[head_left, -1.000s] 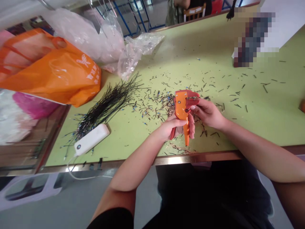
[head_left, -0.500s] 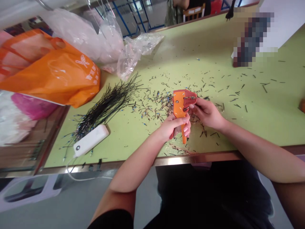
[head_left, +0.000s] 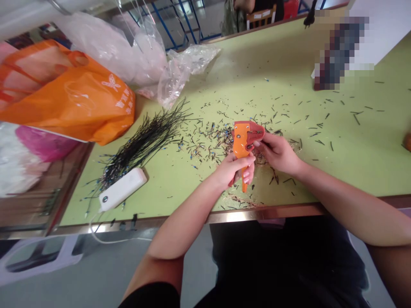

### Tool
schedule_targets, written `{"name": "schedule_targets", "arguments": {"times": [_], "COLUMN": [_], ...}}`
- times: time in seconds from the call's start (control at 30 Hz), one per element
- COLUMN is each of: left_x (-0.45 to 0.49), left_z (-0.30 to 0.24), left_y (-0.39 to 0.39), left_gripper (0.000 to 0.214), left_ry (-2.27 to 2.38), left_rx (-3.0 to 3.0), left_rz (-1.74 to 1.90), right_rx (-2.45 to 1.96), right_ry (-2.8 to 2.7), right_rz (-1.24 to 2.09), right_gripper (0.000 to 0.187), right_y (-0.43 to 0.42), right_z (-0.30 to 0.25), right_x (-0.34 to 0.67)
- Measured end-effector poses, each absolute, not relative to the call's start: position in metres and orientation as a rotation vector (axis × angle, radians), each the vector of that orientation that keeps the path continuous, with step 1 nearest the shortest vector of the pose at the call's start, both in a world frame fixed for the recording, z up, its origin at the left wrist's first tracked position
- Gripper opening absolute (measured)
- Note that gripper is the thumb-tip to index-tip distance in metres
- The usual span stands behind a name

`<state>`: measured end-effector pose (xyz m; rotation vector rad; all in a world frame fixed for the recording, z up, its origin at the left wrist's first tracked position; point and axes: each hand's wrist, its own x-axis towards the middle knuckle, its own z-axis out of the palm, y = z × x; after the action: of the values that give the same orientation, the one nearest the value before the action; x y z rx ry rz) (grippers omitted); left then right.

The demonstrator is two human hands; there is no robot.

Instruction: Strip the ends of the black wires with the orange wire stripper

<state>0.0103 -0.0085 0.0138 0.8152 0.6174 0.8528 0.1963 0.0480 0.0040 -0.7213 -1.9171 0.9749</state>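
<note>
**Orange wire stripper (head_left: 240,141) held in both hands**

The hands work close together above the green table (head_left: 337,171), near its front edge. The left hand (head_left: 233,169) clamps the handles; the right hand (head_left: 278,153) pinches a thin wire (head_left: 256,132) at the jaws. The tool looks light and stiff, safest held by its handles.

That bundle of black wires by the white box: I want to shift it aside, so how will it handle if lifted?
The black wires will probably feel light and floppy: each looks thin, with ends splaying. No tie shows, so strands may slip loose. Some lie against the white box and could snag.
</note>
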Motion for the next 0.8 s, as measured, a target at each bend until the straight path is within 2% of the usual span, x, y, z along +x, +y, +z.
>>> {"name": "schedule_targets", "arguments": {"times": [0.37, 0.8], "left_x": [0.014, 0.005], "left_z": [0.012, 0.009], "left_y": [-0.01, 0.001], "left_gripper": [0.037, 0.034], "left_ry": [0.654, 0.789], "left_rx": [0.827, 0.875], "left_rz": [0.853, 0.917], "right_rx": [-0.671, -0.879], "right_ry": [-1.914, -1.924], "right_rz": [0.94, 0.908], "right_gripper": [0.019, 0.026], "right_y": [0.048, 0.058], "right_z": [0.004, 0.002], "right_x": [0.195, 0.201]}}
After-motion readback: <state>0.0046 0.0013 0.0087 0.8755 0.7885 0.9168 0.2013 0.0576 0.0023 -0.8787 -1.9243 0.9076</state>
